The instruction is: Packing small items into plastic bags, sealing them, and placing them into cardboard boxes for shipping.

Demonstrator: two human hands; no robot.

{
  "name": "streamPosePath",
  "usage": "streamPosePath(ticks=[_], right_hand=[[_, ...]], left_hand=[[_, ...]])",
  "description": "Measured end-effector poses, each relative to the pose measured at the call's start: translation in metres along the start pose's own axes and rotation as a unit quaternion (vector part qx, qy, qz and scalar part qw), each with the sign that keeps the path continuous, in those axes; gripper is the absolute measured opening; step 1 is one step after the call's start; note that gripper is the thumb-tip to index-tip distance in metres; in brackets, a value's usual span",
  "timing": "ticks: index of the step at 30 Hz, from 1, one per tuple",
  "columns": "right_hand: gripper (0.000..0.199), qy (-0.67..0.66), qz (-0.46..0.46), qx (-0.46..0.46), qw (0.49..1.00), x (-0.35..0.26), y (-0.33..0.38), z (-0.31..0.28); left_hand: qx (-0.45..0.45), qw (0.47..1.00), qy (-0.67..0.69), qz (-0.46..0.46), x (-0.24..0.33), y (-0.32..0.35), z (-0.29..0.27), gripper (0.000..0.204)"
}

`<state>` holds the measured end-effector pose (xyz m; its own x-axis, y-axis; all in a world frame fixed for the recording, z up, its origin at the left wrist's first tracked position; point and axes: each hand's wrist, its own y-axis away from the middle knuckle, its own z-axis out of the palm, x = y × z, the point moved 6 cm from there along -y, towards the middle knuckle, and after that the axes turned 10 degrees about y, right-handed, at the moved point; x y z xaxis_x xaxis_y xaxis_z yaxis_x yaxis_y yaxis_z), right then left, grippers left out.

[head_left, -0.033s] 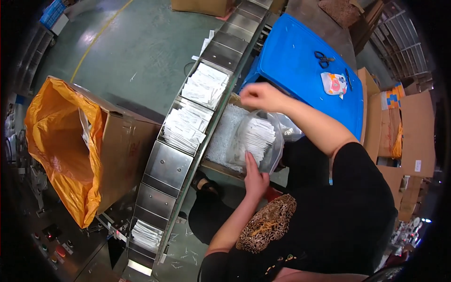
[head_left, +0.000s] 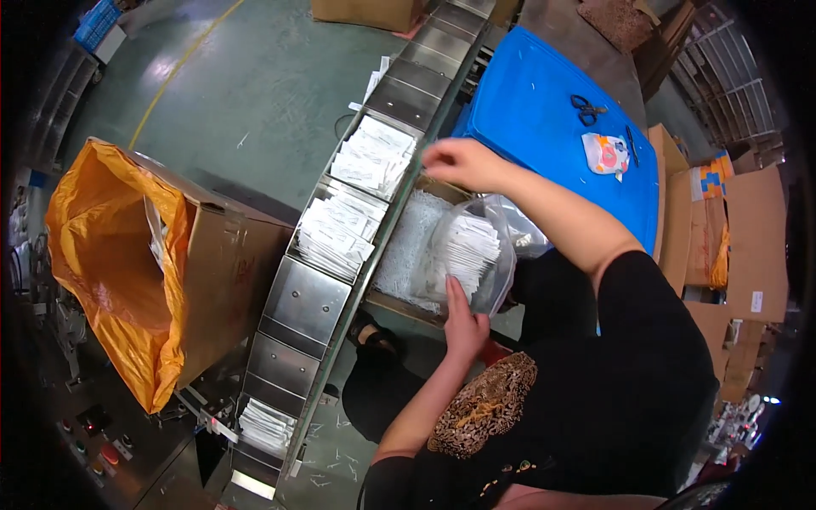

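Observation:
A clear plastic bag (head_left: pixel 503 274) holds a stack of thin white packets (head_left: pixel 469 248). My left hand (head_left: pixel 466 327) grips the bag's near side, its fingers lying along the stack. Farther forward, my right hand (head_left: pixel 466 164) hangs in the air beside the conveyor's edge, between it and the blue lid. Its fingers are loosely bent and a little apart, with nothing visible in them. Closest to it is a pile of white packets (head_left: pixel 372 160) in a compartment of the metal conveyor (head_left: pixel 304 293). Another pile of packets (head_left: pixel 336 231) fills the compartment nearer me.
Below the bag is a carton (head_left: pixel 404 246) of white strips. A blue plastic lid or tabletop (head_left: pixel 544 102) at right carries scissors (head_left: pixel 585 109) and a small printed pouch (head_left: pixel 605 155). Left of the conveyor stands a carton lined with an orange bag (head_left: pixel 119 263). Open cartons (head_left: pixel 752 238) stand far right.
My right hand has moved slightly left, toward the conveyor, and its fingers have loosened a little. My left hand and the bag have hardly moved.

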<state>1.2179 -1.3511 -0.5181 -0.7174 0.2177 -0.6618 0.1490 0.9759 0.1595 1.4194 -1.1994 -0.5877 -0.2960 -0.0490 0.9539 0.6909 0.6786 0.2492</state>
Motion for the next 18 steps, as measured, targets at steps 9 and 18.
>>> streamPosePath(ticks=[9, 18], right_hand=[[0.123, 0.156, 0.155, -0.103, 0.970, 0.022, -0.140, 0.073], [0.115, 0.012, 0.115, -0.177, 0.977, 0.009, -0.122, 0.086]], left_hand=[[-0.013, 0.999, 0.043, -0.014, 0.001, -0.008, 0.002, 0.078], [-0.014, 0.998, 0.062, -0.014, 0.002, -0.012, -0.007, 0.078]])
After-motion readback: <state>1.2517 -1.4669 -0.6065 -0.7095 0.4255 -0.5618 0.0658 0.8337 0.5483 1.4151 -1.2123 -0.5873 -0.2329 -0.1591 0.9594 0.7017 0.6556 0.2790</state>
